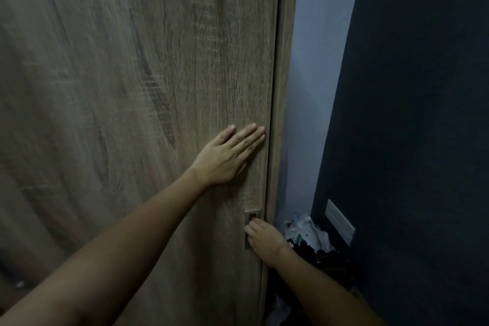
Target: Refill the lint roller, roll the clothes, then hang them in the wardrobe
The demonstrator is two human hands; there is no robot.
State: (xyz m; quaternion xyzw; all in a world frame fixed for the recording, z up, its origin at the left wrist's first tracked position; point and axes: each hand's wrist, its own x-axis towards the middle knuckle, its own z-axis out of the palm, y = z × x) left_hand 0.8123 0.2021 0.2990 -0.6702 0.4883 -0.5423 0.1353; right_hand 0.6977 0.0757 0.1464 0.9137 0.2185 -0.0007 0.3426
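Note:
A tall wood-grain wardrobe door (137, 87) fills the left and middle of the view, and it looks closed against its frame. My left hand (229, 156) lies flat on the door near its right edge, fingers stretched out and together. Lower down, my right hand (264, 241) has its fingers curled at the recessed metal handle (252, 216) on the door's right edge. No clothes, hanger or lint roller show in either hand.
The wardrobe's side panel (284, 87) stands right of the door. Beyond it are a pale wall (315, 74) and a dark wall (423, 114) with a white switch plate (340, 221). A heap of white and dark items (309, 238) lies on the floor in the corner.

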